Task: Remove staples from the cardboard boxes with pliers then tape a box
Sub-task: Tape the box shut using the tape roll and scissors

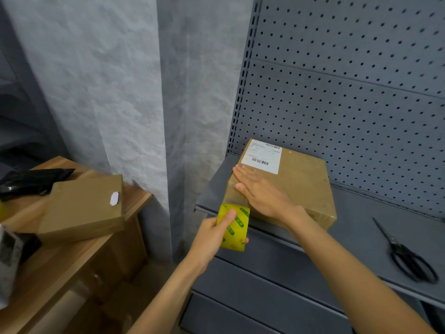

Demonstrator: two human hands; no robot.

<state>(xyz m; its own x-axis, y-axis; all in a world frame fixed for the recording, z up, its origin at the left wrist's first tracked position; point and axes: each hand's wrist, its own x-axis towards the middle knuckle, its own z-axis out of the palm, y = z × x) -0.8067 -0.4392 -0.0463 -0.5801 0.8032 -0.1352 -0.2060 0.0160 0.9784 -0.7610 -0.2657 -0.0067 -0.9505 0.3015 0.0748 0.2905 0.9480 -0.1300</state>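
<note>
Shelf [361, 225], grey, runs off frame at right, pegboard behind. Box [289, 179] sits at its left end; its near-left corner is hidden under the flat, spread right hand [260, 191]. Second box [84, 208] lies on the table [72, 261] at left. Label [262, 156] print is too small to read. Left hand [212, 237] grips the yellow tape roll [234, 227], standing on edge just beside the box's front corner. Scissors [407, 256] point away, blades pressed together.

2 cardboard boxes [289, 182] [84, 208], 1 tape roll [234, 227], 1 scissors [407, 256], 2 hands [260, 191] [212, 235].
</note>
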